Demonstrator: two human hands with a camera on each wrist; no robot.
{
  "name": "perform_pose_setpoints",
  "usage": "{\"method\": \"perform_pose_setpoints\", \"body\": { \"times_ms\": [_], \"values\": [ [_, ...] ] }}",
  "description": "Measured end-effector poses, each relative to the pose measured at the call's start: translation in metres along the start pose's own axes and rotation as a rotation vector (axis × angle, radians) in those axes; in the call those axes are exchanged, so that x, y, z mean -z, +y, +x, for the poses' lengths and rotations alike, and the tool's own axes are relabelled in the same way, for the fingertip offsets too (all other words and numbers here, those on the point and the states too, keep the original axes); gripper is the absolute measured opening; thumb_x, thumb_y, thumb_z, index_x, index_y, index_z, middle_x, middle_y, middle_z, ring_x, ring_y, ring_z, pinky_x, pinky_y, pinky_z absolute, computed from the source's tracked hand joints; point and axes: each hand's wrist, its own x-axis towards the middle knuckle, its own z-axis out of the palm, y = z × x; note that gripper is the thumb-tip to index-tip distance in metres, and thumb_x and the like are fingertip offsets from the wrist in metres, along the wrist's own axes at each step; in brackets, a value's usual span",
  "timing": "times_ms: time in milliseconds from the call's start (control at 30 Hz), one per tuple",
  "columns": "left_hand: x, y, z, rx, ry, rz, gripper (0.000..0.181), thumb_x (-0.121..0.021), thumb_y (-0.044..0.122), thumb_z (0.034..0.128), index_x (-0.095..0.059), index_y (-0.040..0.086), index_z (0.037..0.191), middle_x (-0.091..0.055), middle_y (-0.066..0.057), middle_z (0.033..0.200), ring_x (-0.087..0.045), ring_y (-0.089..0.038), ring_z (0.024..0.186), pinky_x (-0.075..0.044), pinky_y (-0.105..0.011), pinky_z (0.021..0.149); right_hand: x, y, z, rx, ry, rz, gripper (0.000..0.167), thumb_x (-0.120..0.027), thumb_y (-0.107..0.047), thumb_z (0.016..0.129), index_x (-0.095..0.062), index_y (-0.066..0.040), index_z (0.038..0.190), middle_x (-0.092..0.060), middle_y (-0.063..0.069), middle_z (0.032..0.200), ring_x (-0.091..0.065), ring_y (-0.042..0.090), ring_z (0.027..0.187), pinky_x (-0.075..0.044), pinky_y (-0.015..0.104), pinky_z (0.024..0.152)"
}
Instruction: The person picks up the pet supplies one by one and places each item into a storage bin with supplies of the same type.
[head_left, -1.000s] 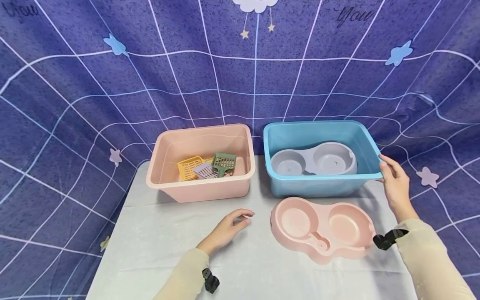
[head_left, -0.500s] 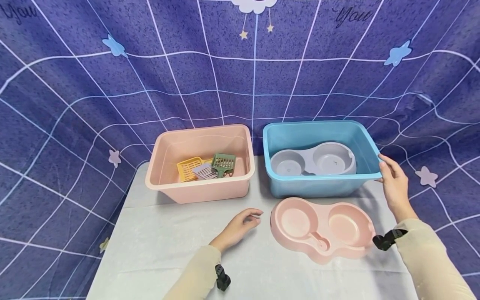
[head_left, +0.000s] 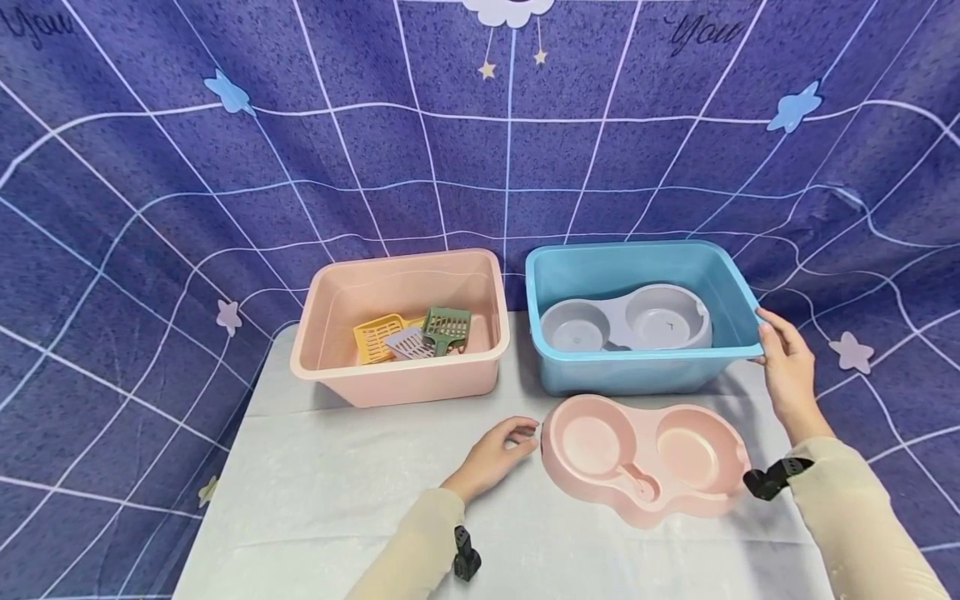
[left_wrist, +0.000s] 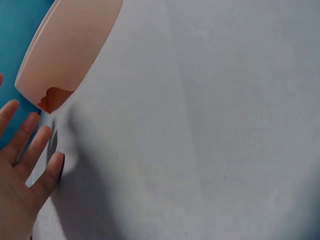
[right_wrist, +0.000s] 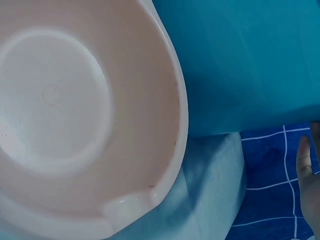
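A pink double pet bowl lies on the cloth-covered table in front of a blue plastic bin. My left hand hovers just left of the bowl, its fingers relaxed and apart with nothing in them. In the left wrist view the spread fingers are near the bowl's end. My right hand touches the right front corner of the bin's rim with nearly straight fingers. Only part of that hand shows in the right wrist view. Inside the blue bin is a grey double pet bowl.
A pink bin stands at the left, holding a yellow litter scoop, a lilac one and a green one. Behind the table hangs a dark blue patterned curtain.
My left hand has moved right, up close to the pink double bowl's left end. The right hand stays at the blue bin's corner, and the bins and bowls look unmoved.
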Motion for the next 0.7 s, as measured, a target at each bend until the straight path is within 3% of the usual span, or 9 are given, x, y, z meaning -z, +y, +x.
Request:
{"method": "perform_pose_setpoints", "body": {
  "times_ms": [400,700],
  "values": [
    [-0.015,0.005,0.009,0.021,0.011,-0.015,0.042,-0.061,0.035,0.0979,-0.059,0.014,0.134,-0.065,0.002,0.119,-0.059,-0.015,0.106,-0.045,-0.04,0.097,-0.001,0.001,-0.001,-0.016,0.026,0.024,0.034,-0.057,-0.023,0.101,-0.064,-0.016,0.134,-0.064,-0.013,0.101,-0.058,0.002,0.083,-0.049,0.01,0.065],
    [-0.017,0.009,0.013,0.049,0.071,0.124,0.041,-0.061,0.043,0.0956,-0.062,0.023,0.131,-0.065,0.012,0.113,-0.059,-0.01,0.102,-0.044,-0.038,0.089,-0.005,-0.005,-0.003,-0.052,0.06,0.05,0.031,-0.057,-0.021,0.101,-0.066,-0.016,0.131,-0.062,-0.01,0.106,-0.058,0.002,0.078,-0.049,0.01,0.065]
  ]
}}
